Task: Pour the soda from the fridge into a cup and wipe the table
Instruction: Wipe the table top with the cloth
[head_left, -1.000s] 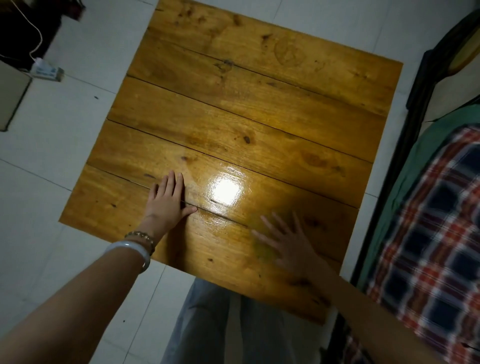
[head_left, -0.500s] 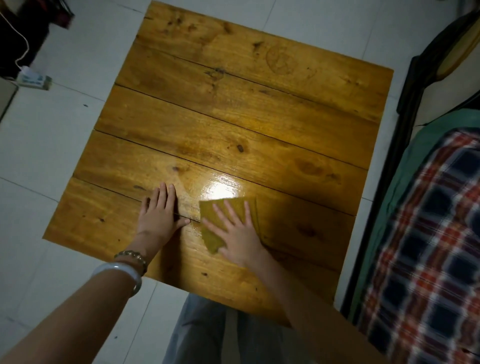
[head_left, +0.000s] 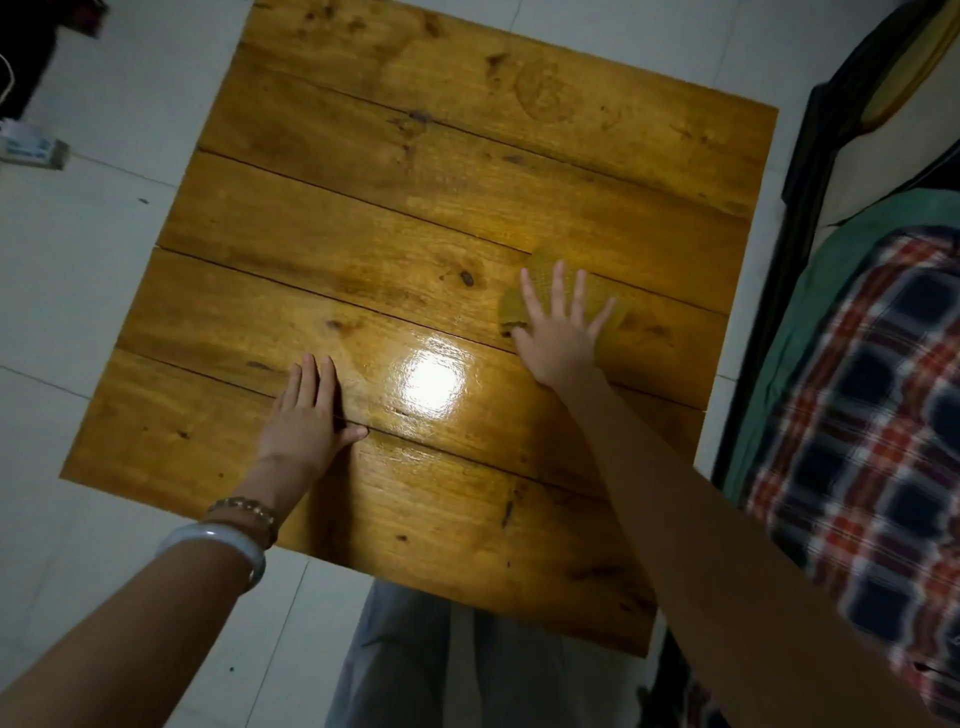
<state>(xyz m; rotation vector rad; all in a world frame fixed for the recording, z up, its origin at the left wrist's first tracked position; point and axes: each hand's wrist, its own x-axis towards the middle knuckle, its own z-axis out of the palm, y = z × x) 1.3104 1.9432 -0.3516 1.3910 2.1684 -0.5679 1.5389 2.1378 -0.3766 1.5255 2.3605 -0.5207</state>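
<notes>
A square wooden plank table (head_left: 363, 218) fills the middle of the view, with a bright glare near its front. My right hand (head_left: 558, 338) presses flat, fingers spread, on a yellow-green cloth (head_left: 550, 270) at the table's right side. The cloth shows beyond my fingertips and beside my thumb. My left hand (head_left: 306, 421) lies flat on the front left of the table, fingers together, holding nothing. Bracelets circle that wrist. No soda or cup is in view.
White floor tiles (head_left: 78, 260) surround the table. A bed with a plaid blanket (head_left: 872, 441) and a dark frame (head_left: 810, 171) runs along the right edge. A power strip (head_left: 31, 150) lies on the floor at far left. My legs are under the table's front edge.
My right hand has slid the cloth from the front middle of the table, next to my left hand, away and to the right. My left hand has stayed put.
</notes>
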